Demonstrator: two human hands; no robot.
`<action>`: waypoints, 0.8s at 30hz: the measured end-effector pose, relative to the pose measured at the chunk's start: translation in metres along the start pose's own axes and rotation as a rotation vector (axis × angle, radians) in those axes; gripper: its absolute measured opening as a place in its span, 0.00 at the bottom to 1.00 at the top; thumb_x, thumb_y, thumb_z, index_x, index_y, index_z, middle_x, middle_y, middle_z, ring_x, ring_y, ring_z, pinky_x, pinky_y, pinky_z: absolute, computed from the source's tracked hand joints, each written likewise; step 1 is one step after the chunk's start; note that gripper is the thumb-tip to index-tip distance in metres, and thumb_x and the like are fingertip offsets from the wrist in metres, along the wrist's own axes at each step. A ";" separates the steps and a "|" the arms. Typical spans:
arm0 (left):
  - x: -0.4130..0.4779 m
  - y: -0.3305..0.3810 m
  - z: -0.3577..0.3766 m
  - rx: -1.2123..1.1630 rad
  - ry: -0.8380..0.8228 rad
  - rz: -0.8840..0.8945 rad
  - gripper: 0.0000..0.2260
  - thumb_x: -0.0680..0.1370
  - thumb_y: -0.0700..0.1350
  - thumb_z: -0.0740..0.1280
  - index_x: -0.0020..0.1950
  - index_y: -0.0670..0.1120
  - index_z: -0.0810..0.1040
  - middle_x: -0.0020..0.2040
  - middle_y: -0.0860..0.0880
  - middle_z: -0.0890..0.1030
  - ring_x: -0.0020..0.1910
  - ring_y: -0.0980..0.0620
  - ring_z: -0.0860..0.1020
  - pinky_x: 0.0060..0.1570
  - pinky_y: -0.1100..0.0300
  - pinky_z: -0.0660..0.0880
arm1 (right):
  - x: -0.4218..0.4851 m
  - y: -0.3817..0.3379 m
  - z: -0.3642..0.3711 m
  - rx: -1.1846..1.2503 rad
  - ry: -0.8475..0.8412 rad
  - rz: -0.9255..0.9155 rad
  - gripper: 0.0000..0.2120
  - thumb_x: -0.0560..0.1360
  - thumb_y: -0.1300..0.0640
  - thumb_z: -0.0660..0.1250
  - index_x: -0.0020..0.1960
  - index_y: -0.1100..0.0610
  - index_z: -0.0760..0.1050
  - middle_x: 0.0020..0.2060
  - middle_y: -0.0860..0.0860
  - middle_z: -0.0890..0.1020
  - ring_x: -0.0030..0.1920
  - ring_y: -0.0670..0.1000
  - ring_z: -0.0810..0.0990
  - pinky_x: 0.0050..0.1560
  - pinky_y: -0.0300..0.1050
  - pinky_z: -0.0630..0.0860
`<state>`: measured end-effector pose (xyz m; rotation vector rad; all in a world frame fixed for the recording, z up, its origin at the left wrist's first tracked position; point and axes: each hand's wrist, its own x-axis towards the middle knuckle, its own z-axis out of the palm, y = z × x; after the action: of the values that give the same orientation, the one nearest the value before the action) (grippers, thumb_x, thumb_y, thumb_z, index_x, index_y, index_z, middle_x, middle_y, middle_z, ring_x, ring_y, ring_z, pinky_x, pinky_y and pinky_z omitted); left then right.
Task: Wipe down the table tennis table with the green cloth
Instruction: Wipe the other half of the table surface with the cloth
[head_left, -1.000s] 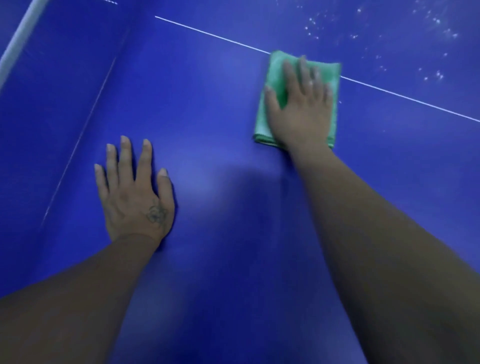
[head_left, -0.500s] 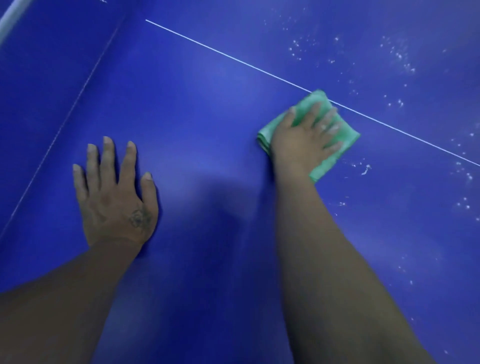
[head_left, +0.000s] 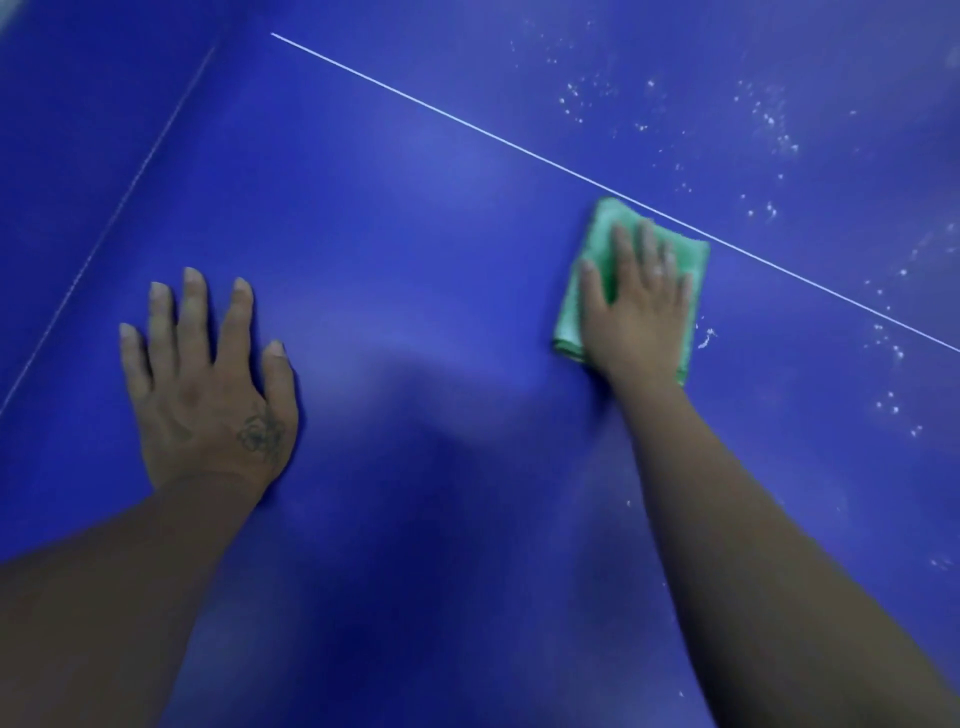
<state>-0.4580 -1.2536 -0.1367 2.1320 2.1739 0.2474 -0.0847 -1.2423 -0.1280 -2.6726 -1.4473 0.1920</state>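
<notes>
Blue table (head_left: 415, 218) fills the view, crossed by a thin white line (head_left: 467, 124). Left hand (head_left: 208, 384) lies flat on it, fingers spread, grasping nothing. Right hand (head_left: 636, 306) presses flat, fingers straight, on the folded green cloth (head_left: 584, 291), whose far corner touches the line. White specks (head_left: 769, 119) dot the surface beyond the line.
</notes>
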 end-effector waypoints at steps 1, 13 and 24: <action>0.000 0.000 0.000 0.001 -0.002 -0.003 0.30 0.87 0.59 0.49 0.88 0.51 0.58 0.89 0.45 0.53 0.88 0.43 0.48 0.86 0.39 0.44 | 0.007 0.012 -0.004 0.015 0.001 0.082 0.32 0.87 0.36 0.53 0.88 0.44 0.55 0.88 0.47 0.53 0.88 0.55 0.50 0.86 0.62 0.43; -0.003 0.006 -0.008 -0.011 -0.015 0.001 0.30 0.87 0.57 0.50 0.89 0.49 0.58 0.89 0.44 0.54 0.88 0.42 0.49 0.86 0.38 0.44 | -0.078 -0.122 0.030 0.034 0.054 -0.015 0.32 0.88 0.36 0.49 0.89 0.45 0.52 0.89 0.50 0.50 0.88 0.58 0.47 0.85 0.65 0.39; -0.011 0.002 -0.009 -0.014 0.001 0.030 0.28 0.89 0.56 0.53 0.89 0.49 0.57 0.89 0.43 0.53 0.88 0.40 0.48 0.85 0.37 0.44 | -0.116 0.025 0.010 -0.010 0.029 -0.165 0.32 0.86 0.36 0.55 0.87 0.43 0.58 0.88 0.48 0.57 0.88 0.55 0.53 0.86 0.62 0.48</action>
<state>-0.4573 -1.2651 -0.1286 2.1594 2.1355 0.2655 -0.1283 -1.3531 -0.1338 -2.5356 -1.6534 0.1327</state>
